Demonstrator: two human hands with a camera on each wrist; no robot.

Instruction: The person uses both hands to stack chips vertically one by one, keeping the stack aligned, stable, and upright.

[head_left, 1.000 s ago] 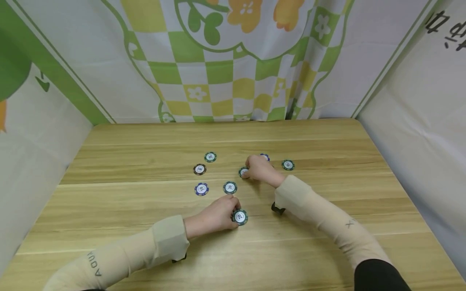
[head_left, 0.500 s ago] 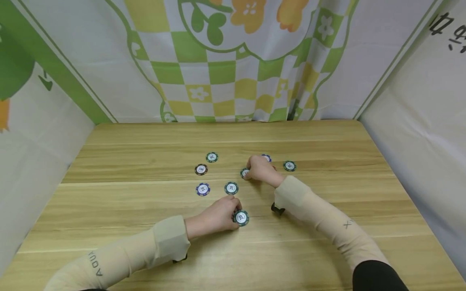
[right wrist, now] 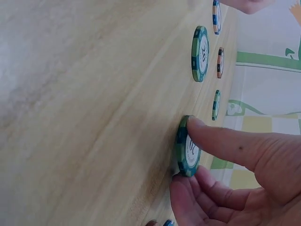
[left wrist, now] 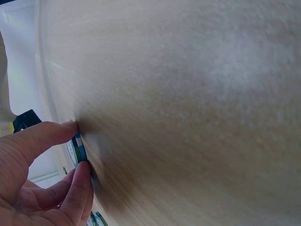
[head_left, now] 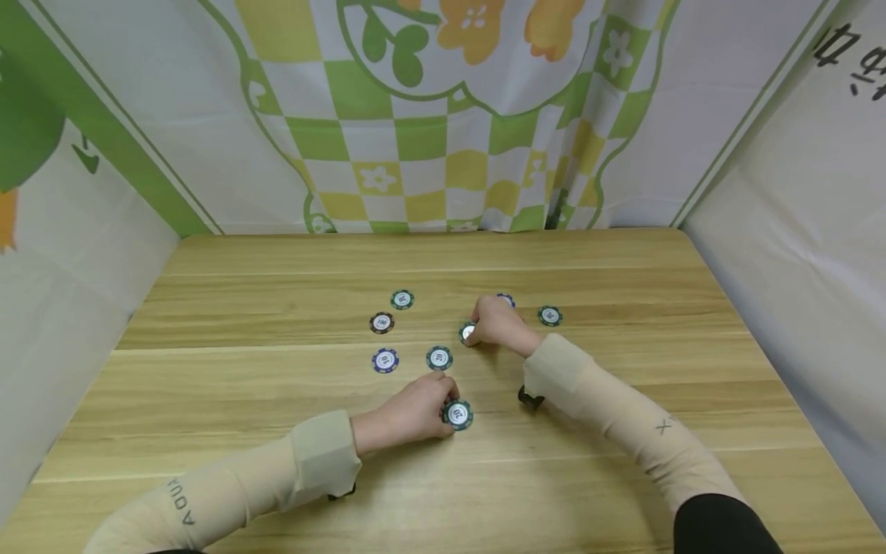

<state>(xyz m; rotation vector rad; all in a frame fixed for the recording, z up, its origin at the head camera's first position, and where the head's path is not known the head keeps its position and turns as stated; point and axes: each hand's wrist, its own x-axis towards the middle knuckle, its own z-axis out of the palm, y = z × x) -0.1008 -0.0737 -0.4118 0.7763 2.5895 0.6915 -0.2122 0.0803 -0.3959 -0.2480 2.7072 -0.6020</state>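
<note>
My left hand [head_left: 414,413] pinches a green poker chip [head_left: 458,415] marked 20 between thumb and fingers, close to the table's middle. In the left wrist view its edge [left wrist: 80,148] looks thick, and I cannot tell whether another chip lies beneath. Farther up, my right hand [head_left: 505,325] holds a second green chip [head_left: 467,333] by its rim. The right wrist view shows this green chip [right wrist: 187,149] tilted, its lower edge at or just above the wood. Another green 20 chip [head_left: 439,358] lies flat between the two hands.
Left of the hands lie a blue chip [head_left: 385,360], a black chip [head_left: 382,322] and a green chip [head_left: 403,299]. Behind the right hand a blue chip [head_left: 507,299] is partly hidden. A green chip [head_left: 550,315] lies farther right. Patterned cloth [head_left: 422,138] hangs behind the table [head_left: 242,292].
The chip in my right hand has shifted slightly toward me and tilted, its face now catching light. My left hand and the loose chips stay put; the head view moved a little.
</note>
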